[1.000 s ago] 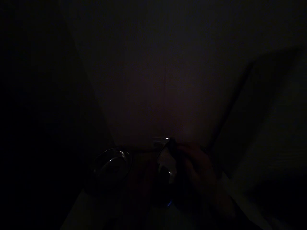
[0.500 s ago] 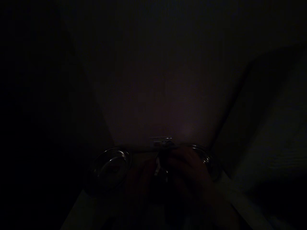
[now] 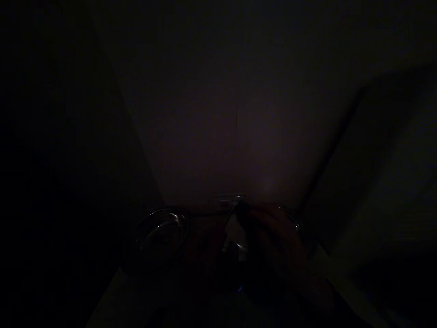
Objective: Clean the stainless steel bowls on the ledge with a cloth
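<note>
The scene is very dark. Between my hands is a shiny, smooth object [image 3: 236,248] with pale reflections; its kind cannot be made out. My left hand [image 3: 205,246], almost lost in shadow, is closed at the object's left side. Above and to the right of it, my right hand [image 3: 278,232] is bent with its fingers together at a small dark thing [image 3: 243,210], too dim to name. A round metal dish [image 3: 182,223] with a shiny rim lies left of my hands. Another metal dish [image 3: 296,223] is partly hidden behind my right hand.
A small, clear-looking item with a bright edge [image 3: 232,197] stands at the back against a plain wall [image 3: 235,114]. Side panels [image 3: 336,146] flank the pale work surface [image 3: 112,291]. The left and lower areas are nearly black.
My right hand has shifted slightly right and up, with the dark thing at its fingertips. More of the shiny object's surface shows between my hands.
</note>
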`<state>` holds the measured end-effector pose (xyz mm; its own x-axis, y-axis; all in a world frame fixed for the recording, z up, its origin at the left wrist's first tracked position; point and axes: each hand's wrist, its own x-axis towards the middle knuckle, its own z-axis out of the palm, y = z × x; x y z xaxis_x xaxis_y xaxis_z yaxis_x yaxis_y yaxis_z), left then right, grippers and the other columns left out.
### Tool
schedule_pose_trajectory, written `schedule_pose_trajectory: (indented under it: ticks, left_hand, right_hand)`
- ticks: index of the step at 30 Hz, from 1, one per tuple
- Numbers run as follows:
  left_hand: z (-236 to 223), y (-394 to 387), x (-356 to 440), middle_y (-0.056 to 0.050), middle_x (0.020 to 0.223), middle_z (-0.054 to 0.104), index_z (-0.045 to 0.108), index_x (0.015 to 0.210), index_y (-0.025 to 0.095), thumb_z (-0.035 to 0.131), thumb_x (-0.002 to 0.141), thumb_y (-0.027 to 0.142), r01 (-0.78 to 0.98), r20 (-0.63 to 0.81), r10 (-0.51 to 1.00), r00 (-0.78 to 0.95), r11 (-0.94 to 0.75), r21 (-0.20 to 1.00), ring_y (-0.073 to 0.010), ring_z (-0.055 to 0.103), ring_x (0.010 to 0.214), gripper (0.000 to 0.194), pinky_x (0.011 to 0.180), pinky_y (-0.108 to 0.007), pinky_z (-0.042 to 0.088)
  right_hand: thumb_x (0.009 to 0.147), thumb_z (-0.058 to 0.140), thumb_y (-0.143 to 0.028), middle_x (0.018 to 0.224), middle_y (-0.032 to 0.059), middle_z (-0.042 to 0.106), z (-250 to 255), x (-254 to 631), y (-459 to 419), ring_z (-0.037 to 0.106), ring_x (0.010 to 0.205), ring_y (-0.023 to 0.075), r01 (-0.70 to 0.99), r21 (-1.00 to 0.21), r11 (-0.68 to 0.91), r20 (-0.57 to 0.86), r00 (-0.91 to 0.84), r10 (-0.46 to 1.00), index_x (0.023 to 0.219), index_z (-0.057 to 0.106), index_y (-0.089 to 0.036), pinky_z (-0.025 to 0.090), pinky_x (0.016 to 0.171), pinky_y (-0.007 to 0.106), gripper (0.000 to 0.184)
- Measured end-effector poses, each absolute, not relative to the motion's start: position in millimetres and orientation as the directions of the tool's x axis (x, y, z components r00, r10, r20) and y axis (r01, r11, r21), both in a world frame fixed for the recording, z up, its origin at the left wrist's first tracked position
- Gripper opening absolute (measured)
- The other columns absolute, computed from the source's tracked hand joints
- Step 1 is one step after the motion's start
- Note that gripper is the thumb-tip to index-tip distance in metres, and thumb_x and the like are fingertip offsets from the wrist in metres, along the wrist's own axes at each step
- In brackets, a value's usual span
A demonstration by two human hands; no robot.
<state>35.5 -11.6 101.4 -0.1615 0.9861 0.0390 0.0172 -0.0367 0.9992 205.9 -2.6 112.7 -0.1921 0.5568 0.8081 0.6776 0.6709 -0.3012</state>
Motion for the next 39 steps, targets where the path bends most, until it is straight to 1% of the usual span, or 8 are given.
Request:
schedule_pose_trajectory:
  ticks: [8, 14, 18, 23, 27, 30, 35, 39]
  left_hand:
    - [111, -9, 43, -0.008, 0.081, 0.073, 0.070, 0.080, 0.022, 0.061, 0.076, 0.046, -0.035, 0.010, 0.978, -0.210, -0.017, 0.999, -0.0266, 0.070, 0.085, 0.026, 0.066, -0.033, 0.056]
    - [112, -10, 43, -0.007, 0.085, 0.073, 0.071, 0.078, 0.023, 0.070, 0.068, 0.040, -0.023, -0.009, 0.977, -0.211, 0.004, 1.000, -0.0286, 0.068, 0.093, 0.020, 0.069, -0.032, 0.055]
    - [117, -5, 40, -0.006, 0.077, 0.073, 0.070, 0.075, 0.021, 0.062, 0.076, 0.043, -0.020, -0.053, 0.982, -0.179, 0.050, 0.999, -0.0251, 0.069, 0.079, 0.024, 0.063, -0.032, 0.055]
    - [118, 1, 35, -0.008, 0.078, 0.073, 0.071, 0.071, 0.021, 0.071, 0.068, 0.036, 0.018, -0.086, 0.981, -0.173, 0.091, 0.996, -0.0271, 0.069, 0.079, 0.015, 0.061, -0.031, 0.054]
    - [115, -1, 40, -0.008, 0.085, 0.074, 0.071, 0.073, 0.023, 0.067, 0.072, 0.037, 0.009, -0.046, 0.964, -0.262, 0.051, 0.999, -0.0266, 0.069, 0.087, 0.015, 0.067, -0.030, 0.054]
    - [118, -2, 42, -0.008, 0.085, 0.074, 0.070, 0.076, 0.022, 0.064, 0.074, 0.044, -0.054, -0.156, 0.953, -0.261, 0.147, 0.988, -0.0251, 0.069, 0.081, 0.023, 0.066, -0.032, 0.055]
    - [123, -4, 39, -0.007, 0.082, 0.073, 0.070, 0.082, 0.022, 0.067, 0.071, 0.050, -0.037, -0.180, 0.933, -0.311, 0.177, 0.983, -0.0248, 0.069, 0.076, 0.030, 0.059, -0.031, 0.053]
    - [124, -3, 39, -0.006, 0.080, 0.072, 0.069, 0.080, 0.021, 0.064, 0.074, 0.047, 0.008, -0.176, 0.929, -0.326, 0.188, 0.982, -0.0231, 0.068, 0.076, 0.027, 0.059, -0.030, 0.052]
  right_hand:
    - [0.084, 0.050, -0.015, 0.108, 0.0072, 0.066, 115, 198, -11, 0.059, 0.101, 0.0234, 0.555, -0.214, 0.804, 0.806, -0.364, 0.466, 0.108, 0.060, -0.022, 0.052, 0.080, 0.040, 0.027]
    - [0.084, 0.048, -0.009, 0.101, 0.0064, 0.067, 112, 200, -6, 0.060, 0.091, 0.0200, 0.637, -0.277, 0.720, 0.820, -0.234, 0.523, 0.104, 0.060, -0.020, 0.052, 0.074, 0.035, 0.026]
    - [0.082, 0.050, -0.014, 0.104, 0.0064, 0.067, 113, 198, -7, 0.058, 0.098, 0.0229, 0.556, -0.159, 0.816, 0.830, -0.372, 0.415, 0.103, 0.061, -0.021, 0.051, 0.078, 0.038, 0.024]
    - [0.085, 0.048, -0.010, 0.103, 0.0067, 0.066, 111, 203, -3, 0.060, 0.094, 0.0206, 0.619, -0.285, 0.732, 0.818, -0.242, 0.522, 0.105, 0.060, -0.021, 0.052, 0.076, 0.037, 0.026]
    - [0.083, 0.051, -0.011, 0.105, 0.0071, 0.066, 109, 201, -5, 0.058, 0.096, 0.0220, 0.618, -0.210, 0.757, 0.815, -0.317, 0.485, 0.108, 0.059, -0.020, 0.052, 0.077, 0.038, 0.027]
    - [0.082, 0.052, -0.015, 0.106, 0.0070, 0.066, 111, 199, -7, 0.057, 0.099, 0.0230, 0.559, -0.149, 0.816, 0.819, -0.392, 0.419, 0.106, 0.059, -0.020, 0.052, 0.077, 0.038, 0.026]
    - [0.084, 0.047, -0.008, 0.103, 0.0066, 0.067, 112, 208, 0, 0.062, 0.093, 0.0200, 0.628, -0.310, 0.714, 0.823, -0.199, 0.532, 0.107, 0.059, -0.022, 0.053, 0.076, 0.035, 0.029]
    - [0.082, 0.050, -0.014, 0.105, 0.0084, 0.066, 108, 204, -4, 0.059, 0.098, 0.0229, 0.563, -0.240, 0.791, 0.838, -0.291, 0.462, 0.109, 0.059, -0.020, 0.052, 0.078, 0.039, 0.029]
